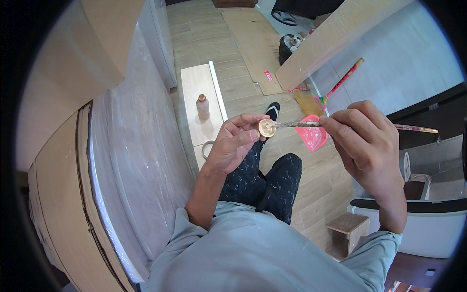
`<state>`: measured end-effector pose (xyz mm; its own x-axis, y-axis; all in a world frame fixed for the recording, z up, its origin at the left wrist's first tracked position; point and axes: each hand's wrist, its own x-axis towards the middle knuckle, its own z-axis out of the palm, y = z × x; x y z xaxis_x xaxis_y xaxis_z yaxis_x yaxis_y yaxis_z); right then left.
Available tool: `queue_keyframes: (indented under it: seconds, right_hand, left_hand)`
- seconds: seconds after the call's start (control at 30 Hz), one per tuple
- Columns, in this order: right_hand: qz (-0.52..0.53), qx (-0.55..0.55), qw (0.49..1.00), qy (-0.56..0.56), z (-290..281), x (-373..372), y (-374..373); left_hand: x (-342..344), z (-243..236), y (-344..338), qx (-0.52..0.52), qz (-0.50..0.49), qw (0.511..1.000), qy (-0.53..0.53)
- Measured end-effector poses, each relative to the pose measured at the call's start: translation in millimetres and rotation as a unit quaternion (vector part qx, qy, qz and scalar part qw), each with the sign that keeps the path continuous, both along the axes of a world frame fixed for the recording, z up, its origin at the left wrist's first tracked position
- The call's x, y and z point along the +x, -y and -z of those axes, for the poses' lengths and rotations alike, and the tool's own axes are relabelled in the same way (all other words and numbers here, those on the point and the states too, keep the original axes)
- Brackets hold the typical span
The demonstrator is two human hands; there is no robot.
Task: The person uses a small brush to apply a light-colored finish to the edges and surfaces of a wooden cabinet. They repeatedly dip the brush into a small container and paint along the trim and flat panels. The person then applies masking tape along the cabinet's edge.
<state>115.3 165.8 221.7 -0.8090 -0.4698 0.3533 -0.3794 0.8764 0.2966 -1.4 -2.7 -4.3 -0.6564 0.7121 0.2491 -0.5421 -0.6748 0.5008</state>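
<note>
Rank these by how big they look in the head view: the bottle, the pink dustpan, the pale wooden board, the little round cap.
1. Pale wooden board
2. Pink dustpan
3. Bottle and round cap: too close to rank; the cap is nearer the camera.

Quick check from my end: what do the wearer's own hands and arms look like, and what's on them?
The left hand and right hand are bare, with no gloves, rings or watch visible. Both forearms are uncovered; the left sleeve and right sleeve are plain pale blue-grey, loose fabric ending near the elbows.
</note>
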Motion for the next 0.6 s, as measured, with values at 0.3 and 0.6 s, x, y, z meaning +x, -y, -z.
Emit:
queue_keyframes:
  seconds: [0.3, 0.6]
  right_hand:
    - [0.016, -0.027, 1.000, 0.003, 6.6, 4.9, -4.2]
    - [0.025, -0.031, 0.999, -0.005, 5.5, 9.9, -8.2]
  left_hand:
    - [-0.7, 1.8, -2.2, 0.010, 0.004, 1.000, 0.028]
    - [-0.3, 1.7, -1.9, 0.008, 0.014, 0.999, 0.032]
